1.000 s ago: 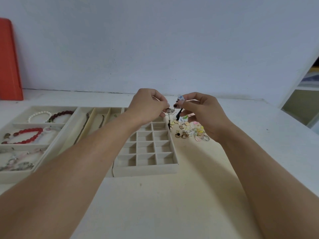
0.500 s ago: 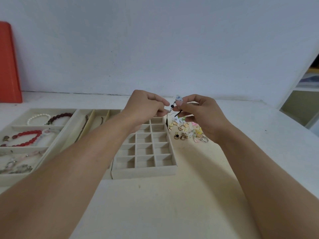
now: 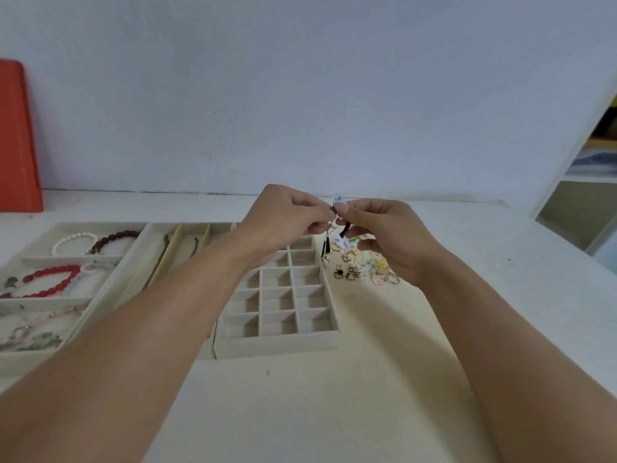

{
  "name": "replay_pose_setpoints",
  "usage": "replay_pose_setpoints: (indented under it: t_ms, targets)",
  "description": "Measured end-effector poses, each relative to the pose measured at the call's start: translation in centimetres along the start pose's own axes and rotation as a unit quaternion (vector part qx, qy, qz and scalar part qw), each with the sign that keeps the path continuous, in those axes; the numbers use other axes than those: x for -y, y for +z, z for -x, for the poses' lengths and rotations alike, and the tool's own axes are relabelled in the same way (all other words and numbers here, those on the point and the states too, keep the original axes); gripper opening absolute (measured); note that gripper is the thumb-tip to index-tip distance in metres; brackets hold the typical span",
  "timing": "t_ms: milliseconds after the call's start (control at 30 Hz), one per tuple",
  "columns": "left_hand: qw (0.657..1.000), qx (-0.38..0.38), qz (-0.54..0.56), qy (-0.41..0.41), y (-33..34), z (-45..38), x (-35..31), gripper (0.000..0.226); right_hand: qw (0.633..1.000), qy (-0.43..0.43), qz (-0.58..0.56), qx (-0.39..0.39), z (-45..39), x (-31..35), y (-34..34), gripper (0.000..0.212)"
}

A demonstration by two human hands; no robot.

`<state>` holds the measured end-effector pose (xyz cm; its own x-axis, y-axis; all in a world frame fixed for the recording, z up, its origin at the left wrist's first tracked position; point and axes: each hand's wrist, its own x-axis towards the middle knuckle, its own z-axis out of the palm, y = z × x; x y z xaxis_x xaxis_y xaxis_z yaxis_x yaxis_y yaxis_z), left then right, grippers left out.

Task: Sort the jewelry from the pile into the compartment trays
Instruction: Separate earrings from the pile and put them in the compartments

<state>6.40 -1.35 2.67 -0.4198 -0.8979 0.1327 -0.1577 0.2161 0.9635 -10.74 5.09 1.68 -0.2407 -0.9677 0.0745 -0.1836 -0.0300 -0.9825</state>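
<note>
Both hands meet in the air above the far right corner of the cream grid tray (image 3: pixel 277 340) of small square compartments. The left hand (image 3: pixel 283 217) and the right hand (image 3: pixel 384 235) each pinch, between thumb and forefinger, a small tangle of dangling earrings (image 3: pixel 336 208), fingertips almost touching. A pale blue-white bead tops the tangle. 1 thin black drop (image 3: pixel 325 247) hangs straight down from the left hand's pinch, its long axis vertical, its tip just above the tray's right wall. A 2nd short black piece (image 3: pixel 345 228) slants down and left below the right thumb. How many earrings are tangled cannot be told.

The loose pile of small gold, pink and green earrings and rings (image 3: pixel 362 265) lies on the white table (image 3: pixel 334 412) just right of the grid tray, under the right hand; the pieces are too small and overlapped to count.

3 trays sit side by side. The long-slot middle tray (image 3: pixel 187 233) holds 2 thin dark chains lying lengthwise. The wide left tray (image 3: pixel 66 259) holds 1 white pearl bracelet (image 3: pixel 71 240), 1 dark red bead bracelet (image 3: pixel 115 237) and 1 bright red bead bracelet (image 3: pixel 50 282), with blurred silver and pink pieces in its nearest section. 1 orange-red panel (image 3: pixel 18 138) leans against the wall at far left.
</note>
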Motion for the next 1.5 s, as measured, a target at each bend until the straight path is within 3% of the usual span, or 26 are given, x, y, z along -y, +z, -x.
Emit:
replay_pose_setpoints:
  t_ms: [267,467,600,733,933,1167,1367,1500]
  targets:
    - [0.999,-0.047,0.006,0.011,-0.6,-0.1,-0.4,0.005,0.996,0.040,0.016,0.076,0.1,-0.1,-0.4,0.012]
    - [0.996,-0.086,-0.001,0.020,-1.6,0.0,-1.0,0.008,0.990,0.051,0.047,0.121,0.3,-0.2,-0.3,0.019]
    - [0.998,-0.060,-0.010,0.013,-1.7,0.4,-1.3,0.007,0.998,0.001,0.052,0.038,0.5,-0.1,0.3,0.031]
    - [0.999,-0.045,-0.022,0.016,-1.7,0.9,-1.6,0.007,0.996,-0.079,0.015,-0.025,0.4,0.4,0.7,0.017]
    - [0.996,-0.040,-0.080,0.024,-4.1,2.5,-1.7,0.004,0.994,-0.106,0.040,0.005,0.9,0.6,1.7,0.010]
    - [0.992,-0.094,-0.044,0.075,-8.0,2.3,-0.6,0.017,0.993,-0.102,0.059,0.015,0.7,0.6,3.5,0.007]
    - [0.986,-0.118,0.065,0.097,-9.4,1.6,-0.3,0.012,0.990,-0.107,0.088,0.035,-0.3,1.0,5.1,0.006]
    - [0.982,-0.138,0.078,0.102,-9.5,1.6,-0.4,0.011,0.986,-0.109,0.117,0.038,-0.9,1.4,5.9,0.007]
